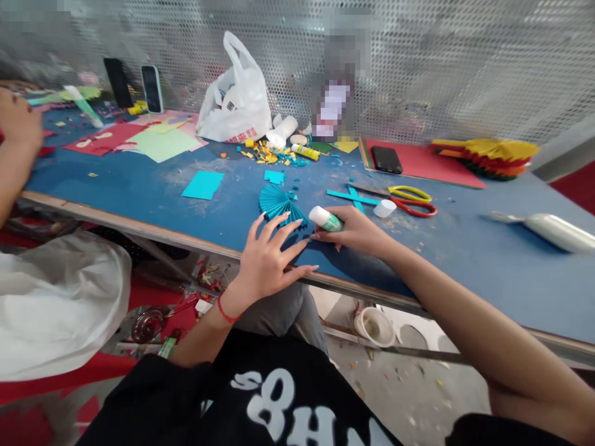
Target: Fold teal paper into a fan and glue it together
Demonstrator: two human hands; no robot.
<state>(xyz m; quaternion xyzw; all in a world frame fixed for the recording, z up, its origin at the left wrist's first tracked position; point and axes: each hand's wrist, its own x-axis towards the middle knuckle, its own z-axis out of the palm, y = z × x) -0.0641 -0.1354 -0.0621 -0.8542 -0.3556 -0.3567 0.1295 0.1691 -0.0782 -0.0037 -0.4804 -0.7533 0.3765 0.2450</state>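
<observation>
Teal pleated paper fan (277, 205) lying on the blue worktable (455, 272) near its near edge, white-and-green glue stick (326, 218) gripped in the right hand (357, 234) just beside it, left hand (266, 260) open, fingers spread, close by the fan

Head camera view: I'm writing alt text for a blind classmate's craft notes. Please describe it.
A person's right hand grips a glue stick above a blue table, while the left hand rests spread beside a folded teal paper fan. Scissors and paper scraps lie nearby.
</observation>
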